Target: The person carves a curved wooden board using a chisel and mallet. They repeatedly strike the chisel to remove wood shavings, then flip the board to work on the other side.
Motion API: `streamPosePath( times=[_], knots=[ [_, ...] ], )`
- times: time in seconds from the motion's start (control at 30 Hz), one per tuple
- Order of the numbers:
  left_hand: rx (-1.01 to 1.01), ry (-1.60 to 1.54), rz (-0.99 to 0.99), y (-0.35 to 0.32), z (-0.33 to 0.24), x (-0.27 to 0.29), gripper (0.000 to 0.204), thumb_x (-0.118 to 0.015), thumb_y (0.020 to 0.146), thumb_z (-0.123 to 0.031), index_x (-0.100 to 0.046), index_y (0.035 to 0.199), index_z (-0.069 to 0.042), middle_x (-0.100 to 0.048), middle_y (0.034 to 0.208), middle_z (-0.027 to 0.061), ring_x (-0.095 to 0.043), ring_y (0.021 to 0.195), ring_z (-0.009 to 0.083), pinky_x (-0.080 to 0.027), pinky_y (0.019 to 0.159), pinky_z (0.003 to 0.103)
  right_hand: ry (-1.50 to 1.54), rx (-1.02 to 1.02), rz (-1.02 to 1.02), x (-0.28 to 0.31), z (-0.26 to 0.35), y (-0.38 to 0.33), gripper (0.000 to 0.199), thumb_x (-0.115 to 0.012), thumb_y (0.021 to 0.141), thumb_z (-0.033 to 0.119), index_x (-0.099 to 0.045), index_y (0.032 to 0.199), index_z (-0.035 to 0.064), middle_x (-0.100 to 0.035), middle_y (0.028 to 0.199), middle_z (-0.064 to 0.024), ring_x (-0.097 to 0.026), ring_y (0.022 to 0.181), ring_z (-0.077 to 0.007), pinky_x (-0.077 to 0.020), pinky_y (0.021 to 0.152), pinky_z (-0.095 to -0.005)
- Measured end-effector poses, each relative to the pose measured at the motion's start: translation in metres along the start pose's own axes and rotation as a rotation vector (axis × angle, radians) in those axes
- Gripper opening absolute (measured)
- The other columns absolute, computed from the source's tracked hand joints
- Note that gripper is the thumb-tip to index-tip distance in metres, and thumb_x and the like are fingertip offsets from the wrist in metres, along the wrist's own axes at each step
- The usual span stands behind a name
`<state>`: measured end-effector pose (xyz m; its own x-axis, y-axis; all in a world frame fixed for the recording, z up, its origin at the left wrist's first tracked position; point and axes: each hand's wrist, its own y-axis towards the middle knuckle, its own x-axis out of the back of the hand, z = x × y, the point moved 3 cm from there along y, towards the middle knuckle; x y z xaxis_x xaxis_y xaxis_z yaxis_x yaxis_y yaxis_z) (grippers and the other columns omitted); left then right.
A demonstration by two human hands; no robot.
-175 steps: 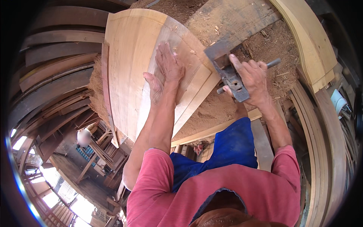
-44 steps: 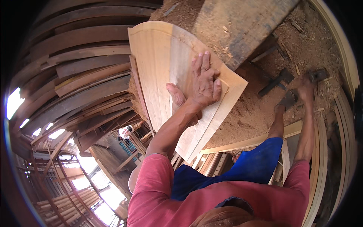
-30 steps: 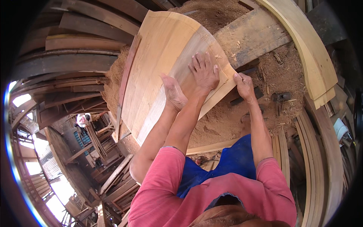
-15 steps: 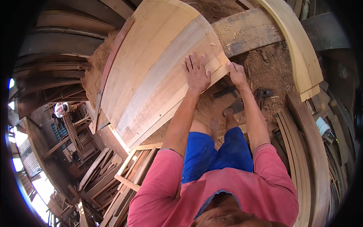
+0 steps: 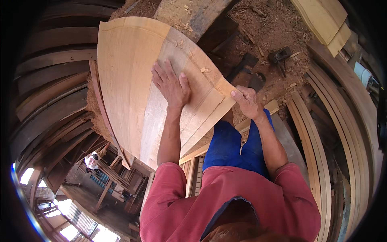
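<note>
Wooden panel (image 5: 133, 80), broad and fan-shaped, lies in the middle of the scene, in front of the person and slightly left. Left hand (image 5: 172, 84) palm down on its top face, fingers spread and loose, pressing or feeling, gripping nothing. Right hand (image 5: 246, 103) at the panel's right corner: thumb on top, fingers bent round the edge, pinching it; fingertips underneath hidden.

Progress, judged from how things look: outline seems largely shaped, far edge a smooth curve dipping toward the right corner. Joined strips of different tones make up the face; a step line runs along the near right side. Face not cleaned off: loose shavings (image 5: 205, 70) sit near the far right edge, and the greyish middle band looks duller than the pale left part. Looks like a check of the edge or surface rather than cutting, since neither hand has a tool. Whether more trimming is left, can't tell.

Hand plane (image 5: 280, 54) lies unused on sawdust (image 5: 278, 20), far right, well apart from the hands. Thick plank (image 5: 189, 14) beyond the panel, wood bits on it. Stacked boards (image 5: 52, 80) on the left, long boards (image 5: 350, 133) on the right. Another person (image 5: 92, 160) off to the left, doing what is unclear.
</note>
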<state>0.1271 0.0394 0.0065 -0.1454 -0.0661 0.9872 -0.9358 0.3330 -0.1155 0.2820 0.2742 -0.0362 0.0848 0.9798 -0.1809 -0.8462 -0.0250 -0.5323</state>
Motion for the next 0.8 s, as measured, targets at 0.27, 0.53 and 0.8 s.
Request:
streamPosePath(
  times=[0.27, 0.53, 0.8],
  knots=[
    [-0.110, 0.027, 0.036, 0.051, 0.011, -0.005, 0.076, -0.030, 0.107, -0.044, -0.019, 0.159, 0.011, -0.015, 0.163, 0.0402, -0.014, 0.152, 0.0546, -0.010, 0.124, 0.060, 0.616, 0.445, 0.203, -0.032, -0.037, 0.032, 0.068, -0.064, 0.087, 0.011, -0.047, 0.151, -0.0059, -0.056, 0.140, -0.0185, -0.052, 0.133, -0.0277, -0.0380, 0.116, -0.0372],
    [-0.084, -0.053, 0.072, 0.049, 0.004, -0.003, 0.084, -0.023, 0.107, -0.053, -0.013, 0.160, 0.011, -0.016, 0.164, 0.0341, -0.018, 0.153, 0.0462, -0.014, 0.126, 0.052, 0.758, 0.496, 0.067, -0.039, -0.049, 0.013, 0.055, -0.064, 0.089, 0.011, -0.058, 0.141, -0.0047, -0.058, 0.137, -0.0195, -0.056, 0.127, -0.0303, -0.0430, 0.110, -0.0393],
    [-0.127, -0.105, 0.113, 0.055, 0.015, -0.006, 0.069, -0.024, 0.109, -0.046, -0.019, 0.163, -0.003, -0.027, 0.164, 0.0153, -0.028, 0.150, 0.0294, -0.021, 0.127, 0.043, 0.628, 0.495, -0.090, -0.025, -0.062, 0.005, 0.038, -0.076, 0.088, 0.024, -0.069, 0.116, -0.0015, -0.067, 0.105, -0.0133, -0.064, 0.095, -0.0307, -0.0474, 0.089, -0.0429]
  ],
)
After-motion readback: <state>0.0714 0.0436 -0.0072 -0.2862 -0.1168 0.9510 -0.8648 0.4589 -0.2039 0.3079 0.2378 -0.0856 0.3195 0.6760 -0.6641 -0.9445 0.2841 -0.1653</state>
